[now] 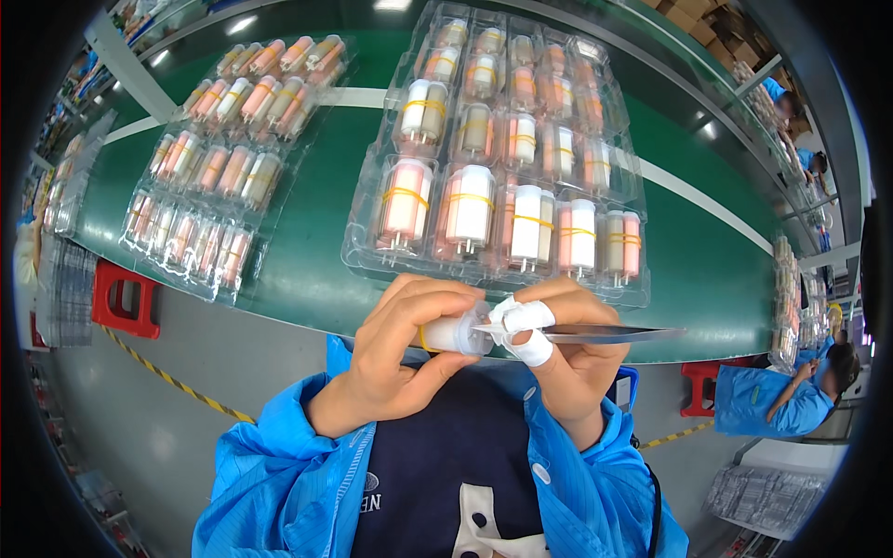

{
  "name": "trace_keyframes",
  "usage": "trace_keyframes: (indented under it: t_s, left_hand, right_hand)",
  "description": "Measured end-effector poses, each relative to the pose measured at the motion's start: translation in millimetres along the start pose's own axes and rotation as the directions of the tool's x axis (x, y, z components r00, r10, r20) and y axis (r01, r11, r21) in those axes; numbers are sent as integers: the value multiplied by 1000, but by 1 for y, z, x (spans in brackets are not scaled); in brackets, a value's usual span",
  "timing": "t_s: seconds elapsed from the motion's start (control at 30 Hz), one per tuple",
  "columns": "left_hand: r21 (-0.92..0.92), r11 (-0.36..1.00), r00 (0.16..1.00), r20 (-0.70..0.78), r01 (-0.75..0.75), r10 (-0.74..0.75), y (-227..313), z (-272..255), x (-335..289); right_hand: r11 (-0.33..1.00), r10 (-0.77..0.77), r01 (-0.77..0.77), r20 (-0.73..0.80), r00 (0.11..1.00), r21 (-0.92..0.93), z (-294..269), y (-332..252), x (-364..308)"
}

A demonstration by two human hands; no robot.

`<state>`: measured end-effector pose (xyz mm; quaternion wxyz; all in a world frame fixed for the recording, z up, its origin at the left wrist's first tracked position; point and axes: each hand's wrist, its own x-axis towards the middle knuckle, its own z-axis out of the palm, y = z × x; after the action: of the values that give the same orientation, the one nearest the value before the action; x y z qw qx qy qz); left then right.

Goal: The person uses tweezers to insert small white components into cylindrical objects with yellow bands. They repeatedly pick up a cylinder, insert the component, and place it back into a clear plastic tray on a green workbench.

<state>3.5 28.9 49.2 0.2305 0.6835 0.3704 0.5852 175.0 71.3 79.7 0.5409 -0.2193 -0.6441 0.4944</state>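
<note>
At the table's near edge, my left hand is closed round a white cylinder with a yellow band and a clear, rounded end. My right hand, with white wrappings on its thumb and fingers, grips metal tweezers. Their pointed tip meets the clear end of the cylinder, and the broad end sticks out to the right. Fingers hide part of the cylinder. Just beyond my hands, a clear plastic tray holds several banded bundles of white, pink and grey cylinders with metal prongs.
Another clear tray of similar cylinders lies to the left on the green table. Red stools stand below on the left and right. A person in blue works at the far right. Flat trays are stacked at the left.
</note>
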Motion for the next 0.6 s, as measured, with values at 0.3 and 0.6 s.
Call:
trace_keyframes:
  t_s: [0.3,0.6]
  left_hand:
    - [-33,999,1000,11,26,-25,-2,1,-2]
    - [122,991,997,63,-47,39,-3,-5,-1]
  right_hand:
    - [1000,-14,14,9,1000,-6,-3,4,-1]
    - [986,-26,48,140,990,-159,-6,-1,6]
